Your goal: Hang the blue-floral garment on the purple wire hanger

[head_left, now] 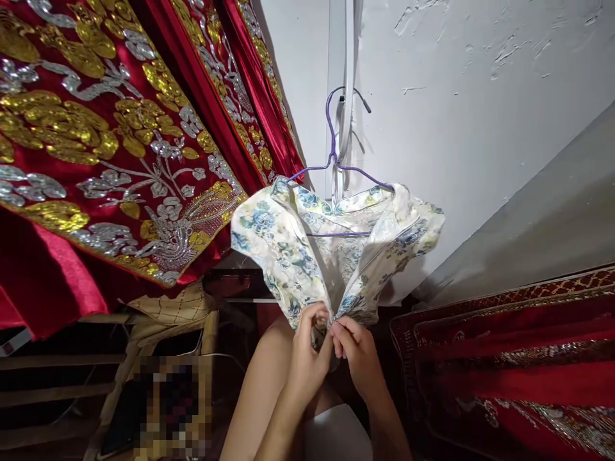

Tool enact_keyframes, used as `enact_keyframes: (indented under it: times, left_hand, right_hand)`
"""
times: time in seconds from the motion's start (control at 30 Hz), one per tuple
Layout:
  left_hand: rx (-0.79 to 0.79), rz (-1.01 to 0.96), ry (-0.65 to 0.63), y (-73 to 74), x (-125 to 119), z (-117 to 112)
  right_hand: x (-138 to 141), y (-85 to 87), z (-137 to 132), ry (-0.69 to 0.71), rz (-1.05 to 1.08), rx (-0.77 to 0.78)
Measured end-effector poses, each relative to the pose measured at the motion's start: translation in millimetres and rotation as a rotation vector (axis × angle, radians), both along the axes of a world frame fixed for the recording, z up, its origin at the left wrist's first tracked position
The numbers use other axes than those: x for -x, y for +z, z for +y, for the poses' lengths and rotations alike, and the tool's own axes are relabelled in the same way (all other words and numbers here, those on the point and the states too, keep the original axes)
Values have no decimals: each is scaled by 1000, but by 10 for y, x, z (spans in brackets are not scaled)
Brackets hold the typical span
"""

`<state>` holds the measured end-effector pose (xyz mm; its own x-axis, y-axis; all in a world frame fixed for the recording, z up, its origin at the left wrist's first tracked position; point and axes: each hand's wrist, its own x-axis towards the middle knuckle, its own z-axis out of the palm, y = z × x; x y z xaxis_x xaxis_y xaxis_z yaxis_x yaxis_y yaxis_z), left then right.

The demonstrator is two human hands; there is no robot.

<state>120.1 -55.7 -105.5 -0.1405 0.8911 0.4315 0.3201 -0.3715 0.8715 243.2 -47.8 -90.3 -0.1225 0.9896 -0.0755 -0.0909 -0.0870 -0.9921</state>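
A white blouse (288, 246) with blue flowers hangs on a purple wire hanger (331, 137), its front parted in a V from the collar down. At the bottom of that V, my left hand (310, 349) pinches one edge of the front opening. Close beside it, my right hand (355, 349) pinches the other edge, and the fingertips of both hands nearly meet. Whatever fastening lies between the fingers is too small and covered to make out. Below the hands, the lower part of the blouse is hidden.
Red cloth with gold and silver sequin flowers (158, 160) hangs at the left. A wooden chair (209, 333) stands below it. More red embroidered fabric (504, 346) lies at the right. Behind the hanger is a white wall (456, 96) with a vertical pipe (350, 38).
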Motion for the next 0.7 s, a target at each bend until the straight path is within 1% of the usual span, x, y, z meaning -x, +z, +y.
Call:
enact_keyframes:
  times: [0.07,0.13,0.2,0.27,0.33,0.47,0.53,0.6,0.67,0.7]
  left_hand:
    - [46,21,-36,97,-17,75]
    - [63,39,-68,158,-35,134]
    - [74,4,-48,164,-56,159]
    - [96,-50,-18,114,-73,159]
    - [109,-73,8,33,-84,151]
    - [95,-32,3,-91,-132,142]
    - [71,24,-41,-109,-184,152]
    - [51,82,-100,-107,-242,181]
    - [50,133,-155,-76,-287,231]
    - [53,156,-185,-40,-297,263]
  right_hand:
    - [-65,83,48,117,-99,3]
    - [-117,180,120,214,-183,16]
    - [-138,296,207,238,-243,19]
    - [-135,441,308,202,-258,17]
    - [-125,628,433,141,-220,1]
    - [-104,1119,789,-22,-76,-145]
    - [-78,1372,976,-79,11,-215]
    - [-41,1574,1105,-128,90,-300]
    - [-2,1686,1147,-169,135,-364]
    - [14,1703,1137,-179,141,-385]
